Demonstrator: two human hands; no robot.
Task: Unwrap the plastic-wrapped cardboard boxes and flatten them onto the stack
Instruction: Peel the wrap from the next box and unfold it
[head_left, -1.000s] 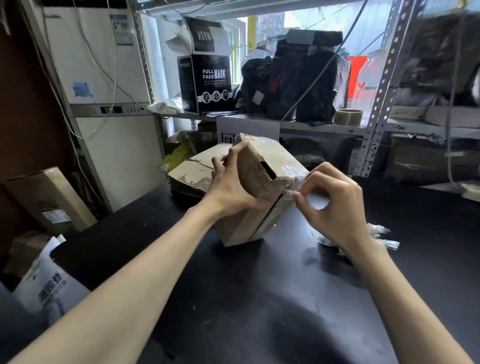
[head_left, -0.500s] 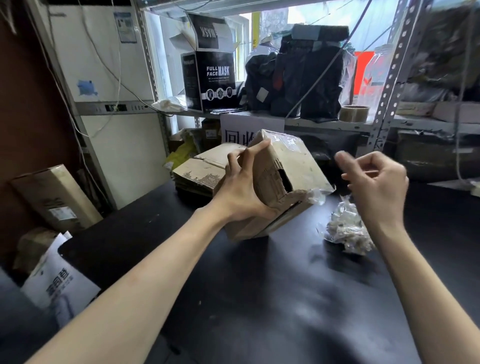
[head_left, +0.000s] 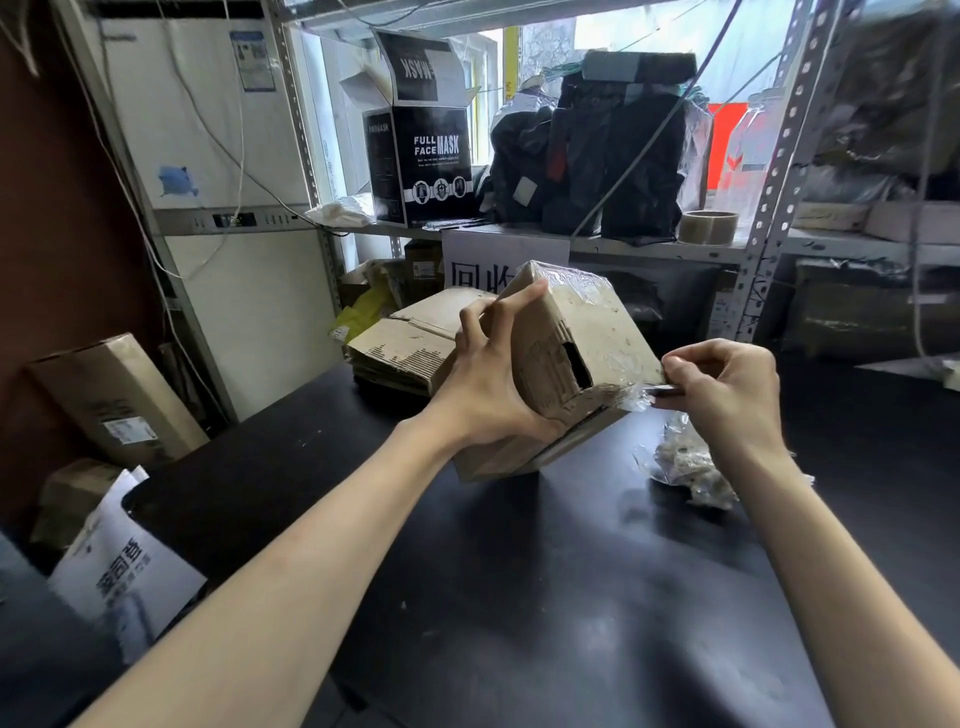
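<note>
Head view looks down on a cardboard box (head_left: 587, 332) held tilted over the black tabletop (head_left: 519, 597), with clear plastic wrap (head_left: 631, 401) clinging to its top and right side. The left hand (head_left: 488, 384) grips its near face, fingers curled over the upper edge, while the right hand (head_left: 727, 395) pinches a loose end of the wrap at the box's right corner. Behind the box lies the stack of flattened cardboard (head_left: 400, 348), and a crumpled wad of plastic (head_left: 680, 462) sits near the right wrist.

Daylight enters through far window (head_left: 644, 62), blown out bright. Near black table (head_left: 519, 597) dim, faint sheen. Wide-angle bending at edges; right shelving (head_left: 883, 130) blurred.
</note>
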